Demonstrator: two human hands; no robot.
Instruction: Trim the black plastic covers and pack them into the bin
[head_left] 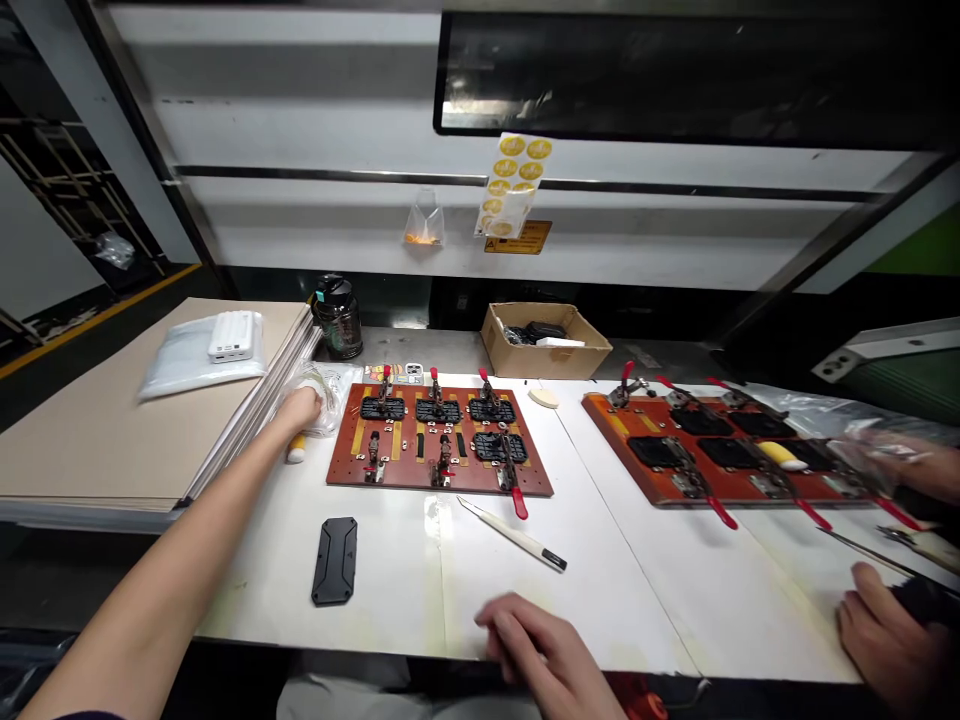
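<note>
My left hand (300, 408) reaches out to the left of a red fixture board (439, 478), its fingers curled into a clear plastic bag (330, 392) beside a small yellow-and-white item (297, 450). The board carries black parts under red-handled toggle clamps. My right hand (534, 648) rests at the table's near edge, fingers loosely curled, nothing visible in it. A black plastic cover (334, 560) lies flat between my arms. White tweezers with a black tip (514, 533) lie just in front of the board.
A second fixture board (720, 450) lies to the right, where another person's hands (889, 635) work. A cardboard box (544, 340), a dark jar (337, 315), a stack of cardboard sheets (112, 440) with a white power bank (231, 335) stand around.
</note>
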